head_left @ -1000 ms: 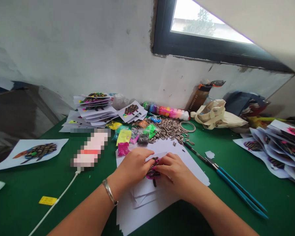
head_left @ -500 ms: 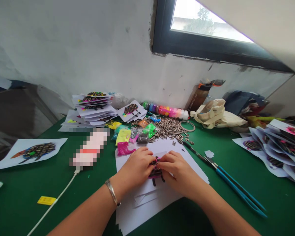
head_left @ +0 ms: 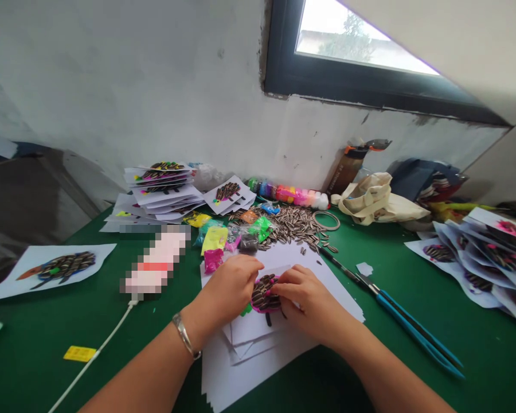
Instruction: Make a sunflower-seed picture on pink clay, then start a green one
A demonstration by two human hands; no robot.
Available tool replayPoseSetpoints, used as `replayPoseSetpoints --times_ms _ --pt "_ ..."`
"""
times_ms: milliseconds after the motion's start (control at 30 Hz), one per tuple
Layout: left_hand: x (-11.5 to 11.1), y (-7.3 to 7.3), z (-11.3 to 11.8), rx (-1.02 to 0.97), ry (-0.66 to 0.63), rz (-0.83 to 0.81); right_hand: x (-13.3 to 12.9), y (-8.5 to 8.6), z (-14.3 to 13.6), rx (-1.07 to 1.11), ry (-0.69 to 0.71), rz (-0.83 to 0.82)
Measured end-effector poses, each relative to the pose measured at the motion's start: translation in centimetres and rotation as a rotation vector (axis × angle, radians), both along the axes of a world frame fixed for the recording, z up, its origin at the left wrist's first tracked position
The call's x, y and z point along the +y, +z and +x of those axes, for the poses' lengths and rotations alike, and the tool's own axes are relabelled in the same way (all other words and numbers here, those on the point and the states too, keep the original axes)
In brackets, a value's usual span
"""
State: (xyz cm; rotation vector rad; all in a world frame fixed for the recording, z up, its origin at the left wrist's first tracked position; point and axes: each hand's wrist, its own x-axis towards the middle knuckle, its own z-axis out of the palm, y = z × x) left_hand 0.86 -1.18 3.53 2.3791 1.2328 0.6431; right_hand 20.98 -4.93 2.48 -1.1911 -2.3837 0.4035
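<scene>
A seed picture (head_left: 264, 295), striped seeds inside a pink outline with green at its lower left, lies on a pile of white paper (head_left: 249, 378). My left hand (head_left: 232, 284) is at its left edge, fingers curled together; what they hold, if anything, is hidden. The fingers of my right hand (head_left: 303, 295) are pinched over the picture's right side, by a small pink bit. Behind the paper lie a heap of striped seeds (head_left: 296, 222) and opened packs of clay, among them a pink one (head_left: 213, 261) and a green one (head_left: 264, 229).
Blue-handled tweezers (head_left: 417, 330) lie at right, near a tape ring (head_left: 327, 220). Stacks of seed pictures stand at back left (head_left: 167, 195) and far right (head_left: 494, 258). A white cable (head_left: 94, 355) crosses the left side. A bottle (head_left: 346, 169) and cloth bag (head_left: 370, 198) are behind.
My left hand has drawn back to the left, uncovering more of the seeds and the green part. My right hand stays over the right side of the picture.
</scene>
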Motion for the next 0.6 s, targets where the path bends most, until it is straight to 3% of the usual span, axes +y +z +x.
replayPoseSetpoints --times_ms 167,300,600 --pt "0.2 0.9 -0.6 0.080 0.088 -0.070 1.5 -1.2 1.6 0.062 -0.175 0.066" --pt "0.4 1.1 -0.9 0.135 0.136 -0.090 2.9 -2.4 3.0 -0.016 -0.357 0.042" --pt "1.0 -0.1 -1.6 0.209 0.222 0.069 3.2 -3.9 2.4 -0.041 -0.325 0.079"
